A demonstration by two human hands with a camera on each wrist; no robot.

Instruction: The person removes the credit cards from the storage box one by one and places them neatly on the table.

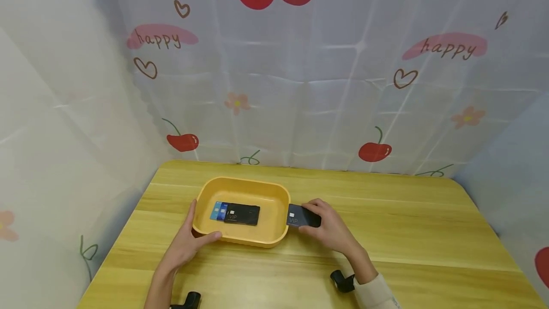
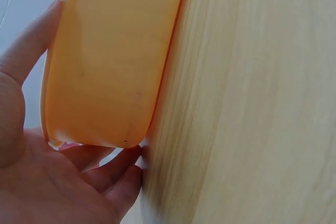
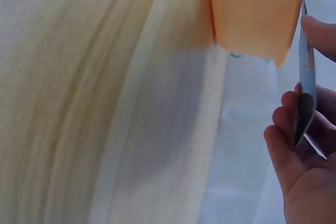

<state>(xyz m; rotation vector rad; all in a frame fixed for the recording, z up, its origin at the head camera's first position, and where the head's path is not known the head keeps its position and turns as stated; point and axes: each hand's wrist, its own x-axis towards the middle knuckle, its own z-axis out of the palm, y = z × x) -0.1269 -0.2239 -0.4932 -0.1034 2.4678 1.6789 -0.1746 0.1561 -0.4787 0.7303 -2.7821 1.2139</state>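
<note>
1. We are spreading the left hand (image 1: 186, 242) wide around the near left corner of the yellow tray (image 1: 271, 211), its thumb resting over the front rim and its fingers bracing the left end.
2. With the right hand (image 1: 328, 225) we are pinching a dark VIP card (image 1: 302, 216) between thumb and fingers, the hand nearly closed.
3. We are holding that card just beside the tray's right rim, outside it; whether they are touching, we cannot tell.
4. Inside the tray, a black VIP card (image 1: 243, 214), a blue card (image 1: 222, 211) and a light blue card (image 1: 213, 210) are lying overlapped.
</note>
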